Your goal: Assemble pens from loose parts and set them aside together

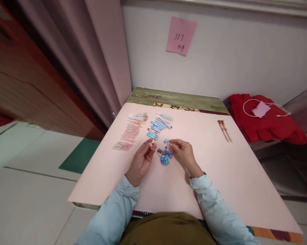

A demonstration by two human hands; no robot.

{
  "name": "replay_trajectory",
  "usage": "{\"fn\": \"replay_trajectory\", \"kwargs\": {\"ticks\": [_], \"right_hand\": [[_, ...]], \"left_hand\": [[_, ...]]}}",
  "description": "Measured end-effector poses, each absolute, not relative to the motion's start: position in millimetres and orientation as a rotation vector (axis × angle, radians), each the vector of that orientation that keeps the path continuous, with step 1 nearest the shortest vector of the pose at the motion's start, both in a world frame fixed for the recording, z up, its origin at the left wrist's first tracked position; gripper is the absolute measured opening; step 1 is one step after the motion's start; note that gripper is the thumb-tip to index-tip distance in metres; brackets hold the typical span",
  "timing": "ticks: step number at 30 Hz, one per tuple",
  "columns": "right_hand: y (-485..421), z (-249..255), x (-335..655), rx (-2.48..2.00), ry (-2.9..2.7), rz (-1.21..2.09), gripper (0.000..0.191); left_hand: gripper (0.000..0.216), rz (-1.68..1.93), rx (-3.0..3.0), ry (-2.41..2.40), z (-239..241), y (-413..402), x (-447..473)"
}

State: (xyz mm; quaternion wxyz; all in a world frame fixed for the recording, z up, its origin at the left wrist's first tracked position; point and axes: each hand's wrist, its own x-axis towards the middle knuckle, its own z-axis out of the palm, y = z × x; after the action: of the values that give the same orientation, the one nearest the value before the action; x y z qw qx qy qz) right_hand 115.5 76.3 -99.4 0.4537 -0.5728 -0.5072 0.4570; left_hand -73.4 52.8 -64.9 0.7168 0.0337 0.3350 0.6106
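Observation:
My left hand (140, 162) is closed round a short pale tube (152, 146), its orange-brown ringed end facing me. To its right, the fingertips of my right hand (184, 154) pinch together; whatever is between them is too small to make out. Between the hands lies a pile of small blue, turquoise and brown pieces (164, 159), with a turquoise piece (165, 140) a little apart. Just beyond my left hand are several blue and white pen-like sticks (159, 122). Left of these, clear pinkish tubes (130, 132) lie in a column.
Two brown pen-like sticks (224, 130) lie at the right of the pale pink table sheet (209, 190). Beyond the table's right edge is a red cloth (268, 126) with a white cable. A pink note (181, 35) is stuck on the wall. A curtain hangs at the left.

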Motion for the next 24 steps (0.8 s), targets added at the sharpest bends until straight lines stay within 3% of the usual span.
{"fn": "replay_trajectory", "kwargs": {"ticks": [5, 15, 24], "right_hand": [[76.0, -102.2, 118.2, -1.44, -1.255, 1.156, 0.034], [69.4, -92.4, 116.6, -1.475, -1.392, 1.013, 0.016], [61.0, -66.2, 108.2, -1.372, -1.285, 1.052, 0.019]], "left_hand": [[0.025, 1.349, 0.06, 0.747, -65.1, 53.1, -72.9], [0.018, 1.362, 0.118, 0.735, -68.3, 54.6, -73.6], [0.016, 1.35, 0.178, 0.734, -64.7, 51.9, -72.7]]}}
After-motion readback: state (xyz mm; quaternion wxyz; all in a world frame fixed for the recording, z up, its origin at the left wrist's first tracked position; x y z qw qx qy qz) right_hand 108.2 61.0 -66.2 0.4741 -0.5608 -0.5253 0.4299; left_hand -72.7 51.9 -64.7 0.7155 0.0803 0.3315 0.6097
